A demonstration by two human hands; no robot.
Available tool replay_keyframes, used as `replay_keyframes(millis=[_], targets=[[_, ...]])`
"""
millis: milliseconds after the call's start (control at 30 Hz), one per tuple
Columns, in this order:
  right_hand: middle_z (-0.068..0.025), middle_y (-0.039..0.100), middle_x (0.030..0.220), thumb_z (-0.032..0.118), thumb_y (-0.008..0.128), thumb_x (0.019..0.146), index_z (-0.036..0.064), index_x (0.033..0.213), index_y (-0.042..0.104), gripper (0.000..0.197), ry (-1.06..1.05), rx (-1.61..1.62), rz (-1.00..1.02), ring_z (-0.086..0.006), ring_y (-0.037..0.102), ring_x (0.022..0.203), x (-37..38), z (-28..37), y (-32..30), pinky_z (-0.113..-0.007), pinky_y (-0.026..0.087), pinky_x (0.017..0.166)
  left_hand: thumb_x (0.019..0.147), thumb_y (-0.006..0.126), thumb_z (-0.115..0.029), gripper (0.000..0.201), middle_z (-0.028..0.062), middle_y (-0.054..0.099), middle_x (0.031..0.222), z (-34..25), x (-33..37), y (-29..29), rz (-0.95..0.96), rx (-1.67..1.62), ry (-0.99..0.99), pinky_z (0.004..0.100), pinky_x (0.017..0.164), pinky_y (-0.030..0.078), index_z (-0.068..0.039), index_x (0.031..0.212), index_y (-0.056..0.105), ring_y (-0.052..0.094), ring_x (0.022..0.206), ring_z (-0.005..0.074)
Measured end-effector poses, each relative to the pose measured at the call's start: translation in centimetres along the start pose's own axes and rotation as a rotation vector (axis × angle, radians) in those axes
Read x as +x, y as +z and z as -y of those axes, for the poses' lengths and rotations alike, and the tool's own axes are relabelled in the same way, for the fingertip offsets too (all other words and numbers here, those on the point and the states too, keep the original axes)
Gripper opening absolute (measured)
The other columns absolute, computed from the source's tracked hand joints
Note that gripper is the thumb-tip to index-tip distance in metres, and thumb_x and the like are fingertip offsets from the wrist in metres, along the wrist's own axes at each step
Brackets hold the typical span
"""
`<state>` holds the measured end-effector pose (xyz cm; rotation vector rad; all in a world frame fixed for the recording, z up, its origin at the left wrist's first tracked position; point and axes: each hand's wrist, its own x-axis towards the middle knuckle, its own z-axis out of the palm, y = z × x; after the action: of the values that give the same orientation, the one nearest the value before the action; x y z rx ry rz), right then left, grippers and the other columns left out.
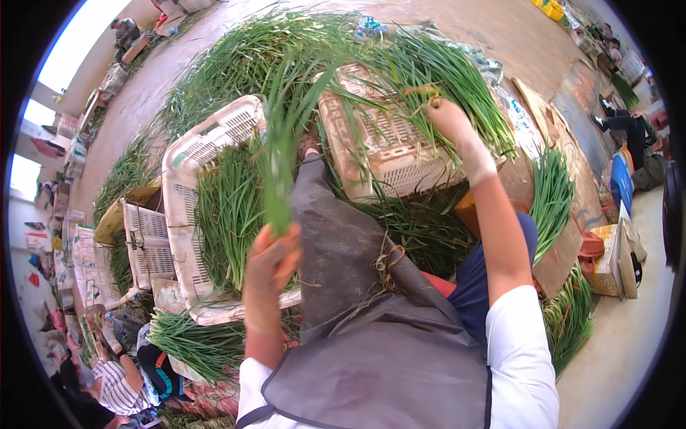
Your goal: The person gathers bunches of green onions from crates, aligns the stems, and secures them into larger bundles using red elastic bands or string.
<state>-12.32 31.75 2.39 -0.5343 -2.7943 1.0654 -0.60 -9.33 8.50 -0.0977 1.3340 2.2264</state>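
My left hand [271, 268], orange at the fingers and smeared by motion, is closed round an upright bunch of green garlic chives [277, 179], also blurred. My right hand [450, 123], pale-covered down to the wrist, has its fingers bent together over an upturned dirty white plastic crate [357, 121]. Yellow-brown withered leaves [423, 91] show at its fingertips. Beside that hand, a thick layer of long garlic chives [457, 82] lies along the crate's right side. Left of my legs, a white crate [179, 214] holds more garlic chives [232, 214].
A large heap of chives [221, 68] spreads beyond the crates. Tied bundles [196, 343] lie at lower left, others [554, 193] at right beside cardboard [561, 261]. A co-worker in a striped shirt [118, 386] sits at lower left. My grey apron [343, 236] covers my lap.
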Motion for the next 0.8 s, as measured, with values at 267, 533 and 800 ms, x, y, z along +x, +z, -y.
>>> replay_keyframes(millis=[267,533,800], targets=[[-0.0025,0.059,0.071,0.015,0.061,0.084,-0.0025,0.089,0.062,0.018,0.249,1.063,0.302,-0.0096,0.053,0.064,-20.7,5.9,6.6,-0.025,0.044,0.061,0.086,0.057,-0.008,0.015,0.0044,0.061,0.077,11.2,7.2,6.3,0.167,-0.165,-0.145,0.0204,0.051,0.043,-0.003,0.100,0.057,0.056,0.057,0.0107],[-0.0039,0.061,0.080,0.019,0.052,0.089,0.0049,0.089,0.056,0.015,0.391,1.221,0.179,-0.0134,0.059,0.071,-22.1,3.1,4.8,-0.026,0.048,0.069,0.090,0.055,-0.015,0.013,0.0046,0.061,0.076,14.1,6.1,5.6,-0.152,-0.092,-0.349,0.0207,0.049,0.044,-0.006,0.099,0.053,0.055,0.056,0.0095],[0.0001,0.057,0.069,0.020,0.051,0.092,0.0055,0.088,0.054,0.015,0.194,1.021,-0.009,-0.0050,0.049,0.058,-22.5,3.0,4.5,-0.018,0.037,0.055,0.092,0.049,-0.039,0.034,-0.0007,0.051,0.068,13.4,4.7,6.8,0.013,-0.121,-0.230,0.0178,0.044,0.029,-0.007,0.105,0.052,0.038,0.049,0.0047]])
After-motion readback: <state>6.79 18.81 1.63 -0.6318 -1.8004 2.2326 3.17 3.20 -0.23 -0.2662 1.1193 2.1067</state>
